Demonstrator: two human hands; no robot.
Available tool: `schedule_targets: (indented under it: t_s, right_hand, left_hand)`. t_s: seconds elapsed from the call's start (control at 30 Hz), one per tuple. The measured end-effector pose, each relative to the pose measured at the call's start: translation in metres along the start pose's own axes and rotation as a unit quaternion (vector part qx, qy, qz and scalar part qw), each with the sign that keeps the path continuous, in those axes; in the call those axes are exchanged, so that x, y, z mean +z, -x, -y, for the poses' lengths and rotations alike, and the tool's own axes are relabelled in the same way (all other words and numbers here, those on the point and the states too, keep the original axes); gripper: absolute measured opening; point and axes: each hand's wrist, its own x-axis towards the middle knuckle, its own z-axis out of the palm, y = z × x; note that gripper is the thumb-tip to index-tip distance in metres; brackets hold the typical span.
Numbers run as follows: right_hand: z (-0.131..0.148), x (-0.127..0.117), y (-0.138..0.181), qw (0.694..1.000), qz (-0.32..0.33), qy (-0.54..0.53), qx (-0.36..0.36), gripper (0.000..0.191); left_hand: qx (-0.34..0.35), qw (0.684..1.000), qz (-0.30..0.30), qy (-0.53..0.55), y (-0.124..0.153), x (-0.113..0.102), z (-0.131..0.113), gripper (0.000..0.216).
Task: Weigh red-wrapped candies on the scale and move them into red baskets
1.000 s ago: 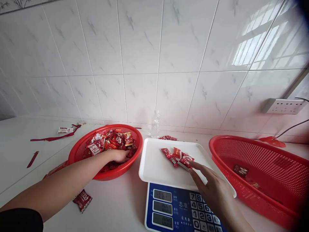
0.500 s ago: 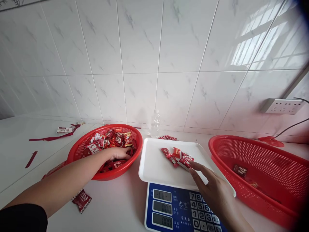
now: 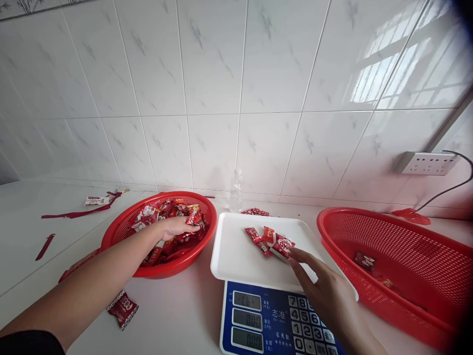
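Over the left red basket point(image 3: 111, 231), full of wrapped candies, my left hand point(image 3: 176, 229) is closed around red-wrapped candy point(image 3: 195, 219). Its fingers are partly hidden behind the wrapper. My right hand point(image 3: 318, 276) pinches the near corner of a red and white candy packet point(image 3: 280, 243) between thumb and fingers. That packet rests on the white tray point(image 3: 236, 261) of a blue digital scale point(image 3: 273, 301), beside two smaller red candy packets point(image 3: 253, 234) that overlap it on the left. The scale's displays are lit faintly.
A second red basket point(image 3: 406, 236) on the right holds a few dark red packets. A clear plastic bottle point(image 3: 236, 192) stands by the tiled wall. One dark red candy point(image 3: 123, 309) lies on the counter at front left. A power strip point(image 3: 426, 163) hangs on the right wall.
My left hand has risen from deep among the candies and now shows red-wrapped candy in its fingers. My right hand stays at the packet on the tray.
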Motion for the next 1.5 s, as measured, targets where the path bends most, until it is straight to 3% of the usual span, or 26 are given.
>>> schedule_targets:
  t_s: [0.23, 0.43, 0.57, 0.7, 0.9, 1.13, 1.33, 1.5]
  right_hand:
    - [0.004, -0.003, -0.001, 1.000, -0.006, -0.018, -0.007, 0.040]
    - [0.008, -0.007, -0.003, 1.000, -0.007, -0.024, -0.011, 0.036]
    - [0.008, -0.009, -0.004, 1.000, -0.009, -0.023, -0.011, 0.034]
    - [0.004, -0.007, -0.005, 0.999, -0.017, -0.028, -0.023, 0.030]
    - [0.006, -0.011, -0.003, 0.998, -0.020, -0.046, -0.045, 0.025]
    - [0.027, -0.022, -0.002, 0.959, 0.128, -0.105, -0.229, 0.016]
    - [0.009, -0.006, -0.004, 0.985, 0.040, -0.007, -0.165, 0.024]
    - [0.011, -0.011, -0.004, 0.991, 0.007, -0.048, -0.124, 0.023]
  left_hand:
    - [0.042, 0.997, 0.046, 0.048, 0.021, 0.010, -0.035, 0.046]
    - [0.116, 0.985, 0.127, 0.006, 0.021, 0.060, -0.065, 0.033]
    - [0.124, 0.982, 0.116, -0.084, 0.015, 0.100, -0.075, 0.027]
    - [0.154, 0.971, 0.058, -0.176, 0.011, 0.123, -0.081, 0.035]
    - [0.205, 0.936, -0.007, -0.287, 0.002, 0.128, -0.080, 0.033]
    - [0.221, 0.895, 0.020, -0.388, 0.001, 0.127, -0.063, 0.039]
    - [0.222, 0.889, -0.032, -0.400, 0.005, 0.122, -0.065, 0.032]
    - [0.288, 0.903, -0.108, -0.301, 0.019, 0.124, -0.069, 0.033]
